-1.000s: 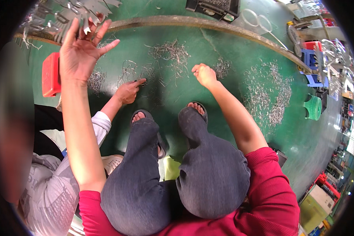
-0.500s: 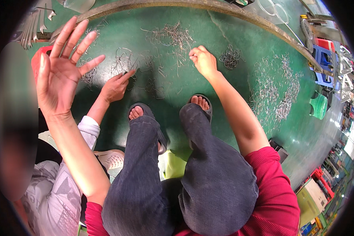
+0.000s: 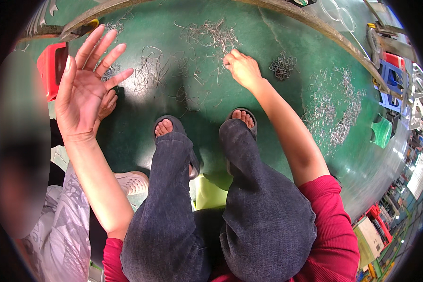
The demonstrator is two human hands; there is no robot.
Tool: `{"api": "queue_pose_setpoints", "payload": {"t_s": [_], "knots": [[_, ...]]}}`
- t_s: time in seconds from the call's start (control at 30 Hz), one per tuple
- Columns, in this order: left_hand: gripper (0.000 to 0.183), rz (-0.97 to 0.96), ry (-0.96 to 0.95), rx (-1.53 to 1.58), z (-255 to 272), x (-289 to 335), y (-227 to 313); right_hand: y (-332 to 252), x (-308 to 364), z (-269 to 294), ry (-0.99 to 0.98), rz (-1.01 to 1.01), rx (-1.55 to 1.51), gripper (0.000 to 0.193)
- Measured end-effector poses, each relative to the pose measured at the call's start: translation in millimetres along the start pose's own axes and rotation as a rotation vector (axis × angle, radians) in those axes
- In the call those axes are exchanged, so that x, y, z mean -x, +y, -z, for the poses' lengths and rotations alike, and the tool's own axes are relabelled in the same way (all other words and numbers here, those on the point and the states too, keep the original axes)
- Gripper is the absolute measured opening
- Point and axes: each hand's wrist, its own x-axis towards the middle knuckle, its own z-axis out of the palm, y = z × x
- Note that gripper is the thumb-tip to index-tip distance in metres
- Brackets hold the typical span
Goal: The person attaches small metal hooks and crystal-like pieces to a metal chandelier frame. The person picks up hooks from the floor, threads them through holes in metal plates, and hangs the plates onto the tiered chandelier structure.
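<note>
Where the right hand (image 3: pixel 243 67) now stands: at the lower right end of the middle wire pile (image 3: pixel 214 33), closer than half a second ago, when a gap showed between them; fingers curled together; whether a wire is pinched, cannot tell.
Left hand (image 3: pixel 85 96): raised, palm up, fingers spread apart, holding nothing; pose nearly as before.
Co-worker's hand (image 3: pixel 107 104): drawn back from the left wire group (image 3: pixel 150 70), over which it pointed earlier; now partly behind the left hand.
Wire pieces: thin, silvery-grey, bent into hooks and curves; lying on the green floor (image 3: pixel 251 35); tangled in the middle pile; looser in the left group; dense and darker in the round clump (image 3: pixel 283 66) right of the right hand; widely strewn in the far-right scatter (image 3: pixel 333 105).
</note>
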Motion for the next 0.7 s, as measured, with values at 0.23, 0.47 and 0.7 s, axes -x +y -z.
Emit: {"api": "queue_pose_setpoints", "payload": {"t_s": [0.23,0.47,0.7], "knots": [[0.066,-0.021,0.001,0.048,6,7,4,-9,-17,-6,0.043,-0.095,0.01,0.006],[0.045,0.003,0.266,0.097,10,15,-10,-33,6,-13,-0.185,0.169,-0.129,0.012],[0.04,0.019,0.269,0.088,16,16,-12,-54,18,-31,-0.161,0.129,-0.106,0.01]]}}
